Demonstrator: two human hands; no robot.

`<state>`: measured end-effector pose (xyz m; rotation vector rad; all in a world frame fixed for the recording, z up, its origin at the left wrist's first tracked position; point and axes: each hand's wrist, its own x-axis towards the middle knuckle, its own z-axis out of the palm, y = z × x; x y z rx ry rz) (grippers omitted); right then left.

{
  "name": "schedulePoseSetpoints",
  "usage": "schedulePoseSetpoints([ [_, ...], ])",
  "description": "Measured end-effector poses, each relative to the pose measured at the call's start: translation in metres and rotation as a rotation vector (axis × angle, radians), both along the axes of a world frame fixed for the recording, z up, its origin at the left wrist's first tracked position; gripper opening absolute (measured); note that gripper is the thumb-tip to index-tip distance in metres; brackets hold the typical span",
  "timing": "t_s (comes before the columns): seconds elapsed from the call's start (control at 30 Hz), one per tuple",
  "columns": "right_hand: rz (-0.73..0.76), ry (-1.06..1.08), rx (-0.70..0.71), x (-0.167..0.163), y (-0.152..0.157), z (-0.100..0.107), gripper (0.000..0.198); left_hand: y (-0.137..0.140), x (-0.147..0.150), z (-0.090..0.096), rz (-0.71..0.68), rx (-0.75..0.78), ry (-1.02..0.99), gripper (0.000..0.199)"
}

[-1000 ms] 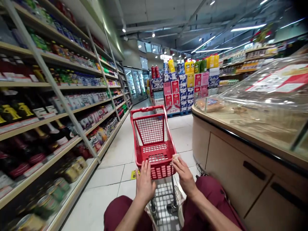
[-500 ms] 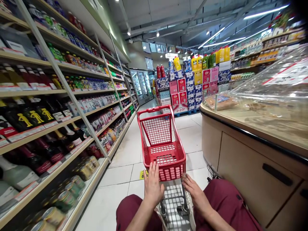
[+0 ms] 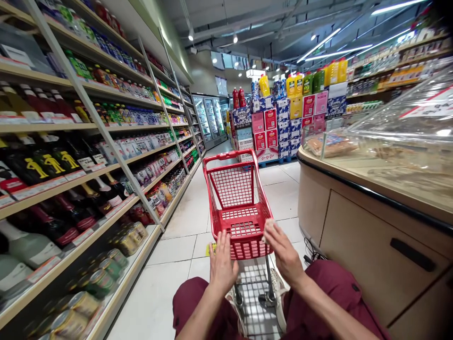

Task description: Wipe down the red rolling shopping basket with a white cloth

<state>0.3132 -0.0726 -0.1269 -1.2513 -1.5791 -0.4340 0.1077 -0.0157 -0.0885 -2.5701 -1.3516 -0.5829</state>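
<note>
A small red shopping cart (image 3: 240,215) with plastic mesh walls stands in front of my knees, its basket bare inside. My left hand (image 3: 222,262) lies with outstretched fingers at the near left corner of the basket; nothing shows in it. At the near right corner, my right hand (image 3: 283,250) holds a pale crumpled cloth (image 3: 268,229) against the red rim. How its fingers grip the cloth underneath is hidden. Below the basket, the cart's grey frame and wheels sit between my shoes (image 3: 281,295).
Tall shelves (image 3: 122,165) of bottles and cans run along the left. A wooden counter (image 3: 354,236) with a clear cover stands close on the right, with black cables (image 3: 313,252) at its foot. Stacked drink boxes (image 3: 272,127) stand ahead on the tiled floor (image 3: 177,248).
My right hand has moved up from the outer side of the basket to its near right rim, and the pale cloth now shows in it. My left hand has shifted slightly.
</note>
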Motion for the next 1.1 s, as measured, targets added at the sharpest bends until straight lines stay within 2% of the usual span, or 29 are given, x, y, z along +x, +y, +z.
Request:
schedulePoseSetpoints([
  [0.07, -0.094, 0.043, 0.023, -0.008, 0.015, 0.018, 0.05, 0.004, -0.002, -0.003, 0.054, 0.026, -0.043, 0.074],
  [0.13, -0.139, 0.035, 0.015, -0.032, 0.031, 0.021, 0.05, 0.006, -0.003, -0.004, 0.074, 0.025, -0.044, 0.075],
  [0.27, -0.003, -0.125, 0.005, -0.079, 0.046, 0.007, 0.045, 0.004, -0.008, 0.0, 0.069, -0.002, 0.019, 0.076],
  [0.33, -0.007, -0.152, -0.016, -0.071, 0.042, 0.003, 0.044, 0.003, -0.01, 0.002, 0.056, -0.005, 0.044, 0.076],
  [0.47, -0.225, -0.074, -0.087, -0.027, 0.03, 0.006, 0.05, 0.001, -0.011, -0.001, 0.056, 0.004, 0.035, 0.079],
  [0.53, -0.249, -0.07, -0.082, -0.03, 0.031, 0.008, 0.052, 0.001, -0.01, -0.004, 0.073, 0.006, 0.022, 0.08],
  [0.63, -0.141, -0.158, -0.038, -0.058, 0.038, 0.009, 0.051, 0.002, -0.01, -0.005, 0.069, 0.011, 0.026, 0.079],
  [0.7, -0.122, -0.206, -0.057, -0.064, 0.038, 0.01, 0.053, 0.001, -0.012, -0.003, 0.055, 0.02, 0.041, 0.078],
  [0.8, -0.257, -0.174, -0.12, -0.039, 0.029, 0.01, 0.06, 0.0, -0.011, -0.001, 0.057, 0.036, 0.05, 0.079],
  [0.9, -0.347, -0.121, -0.113, -0.024, 0.025, 0.009, 0.06, -0.001, -0.008, -0.003, 0.077, 0.034, 0.036, 0.082],
  [1.0, -0.237, -0.167, -0.063, -0.048, 0.032, 0.01, 0.058, -0.001, -0.007, -0.007, 0.085, 0.025, 0.039, 0.084],
  [1.1, -0.167, -0.242, -0.088, -0.061, 0.035, 0.012, 0.06, -0.002, -0.009, -0.009, 0.074, 0.028, 0.059, 0.085],
])
